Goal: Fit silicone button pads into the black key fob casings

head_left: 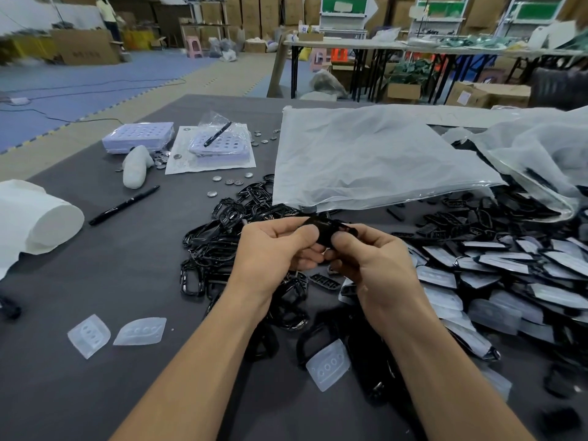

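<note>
Nearest, one loose clear pad point(327, 364) lies on black parts between the forearms; two more pads point(140, 331) sit apart on the bare desk point(95, 281) at near left. Mid-scene, the left hand point(273, 246) and right hand point(372, 259) are drawn close together. Thumbs and curled fingers of both pinch a single black casing point(324, 229), held up above the desk. Whether a pad is already seated in it cannot be told; the fingers cover the underside. Under and left of the hands, a heap of empty black frames point(222, 249). To the right, a large spread of black pieces with pale faces point(509, 281), likely casings already fitted, so a good share looks done. The heap at left suggests plenty remains. Further out: a pen point(124, 205), scattered coin cells point(216, 178), and a big clear plastic bag point(366, 157). At far left, white trays point(138, 136).
</note>
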`<action>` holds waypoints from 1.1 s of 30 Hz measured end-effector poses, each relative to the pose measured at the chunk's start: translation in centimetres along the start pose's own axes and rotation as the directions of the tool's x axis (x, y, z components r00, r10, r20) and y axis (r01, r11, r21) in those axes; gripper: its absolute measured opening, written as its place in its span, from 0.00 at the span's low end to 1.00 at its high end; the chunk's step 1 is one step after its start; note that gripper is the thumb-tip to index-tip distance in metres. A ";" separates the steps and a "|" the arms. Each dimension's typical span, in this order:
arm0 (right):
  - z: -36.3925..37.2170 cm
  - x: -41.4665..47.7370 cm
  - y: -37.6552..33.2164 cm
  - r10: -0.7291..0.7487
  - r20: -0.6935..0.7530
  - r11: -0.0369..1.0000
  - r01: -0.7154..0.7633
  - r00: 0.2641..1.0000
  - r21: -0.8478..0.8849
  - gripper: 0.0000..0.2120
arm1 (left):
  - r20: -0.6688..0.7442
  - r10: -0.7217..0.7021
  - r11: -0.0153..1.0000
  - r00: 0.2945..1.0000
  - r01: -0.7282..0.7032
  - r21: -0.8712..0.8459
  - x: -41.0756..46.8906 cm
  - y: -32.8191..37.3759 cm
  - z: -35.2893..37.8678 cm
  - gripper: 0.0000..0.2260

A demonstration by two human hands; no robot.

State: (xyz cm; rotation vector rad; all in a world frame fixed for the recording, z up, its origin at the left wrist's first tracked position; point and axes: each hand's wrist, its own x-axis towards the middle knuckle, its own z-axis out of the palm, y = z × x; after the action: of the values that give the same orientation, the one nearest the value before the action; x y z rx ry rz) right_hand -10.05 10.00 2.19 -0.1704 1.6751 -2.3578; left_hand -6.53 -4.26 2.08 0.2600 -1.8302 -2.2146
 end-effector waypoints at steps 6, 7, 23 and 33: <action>-0.5 0.1 -0.1 -0.100 -0.147 0.994 0.093 0.984 -0.054 0.12 | -0.033 -0.105 0.994 0.994 0.104 -0.046 0.3 0.2 -0.2 0.04; -0.6 0.1 0.0 -0.196 -0.161 0.969 0.166 0.967 -0.183 0.12 | -0.027 -0.121 0.992 0.992 0.119 -0.051 0.3 0.1 -0.1 0.08; -0.1 -1.1 0.1 -0.490 0.102 0.537 0.392 0.866 -0.747 0.11 | 0.093 -0.023 0.993 0.995 0.034 -0.112 0.6 -0.4 -0.7 0.18; -0.2 -0.5 0.4 -0.523 -0.183 0.726 0.323 0.832 -0.606 0.07 | 0.043 0.016 0.994 0.999 -0.011 -0.105 0.7 -0.5 -0.8 0.21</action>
State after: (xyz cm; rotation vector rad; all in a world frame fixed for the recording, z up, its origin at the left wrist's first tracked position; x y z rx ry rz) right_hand -9.53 10.13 1.75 -0.2918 2.7481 -2.1949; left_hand -6.97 -5.15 1.40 0.1790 -1.7246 -2.3160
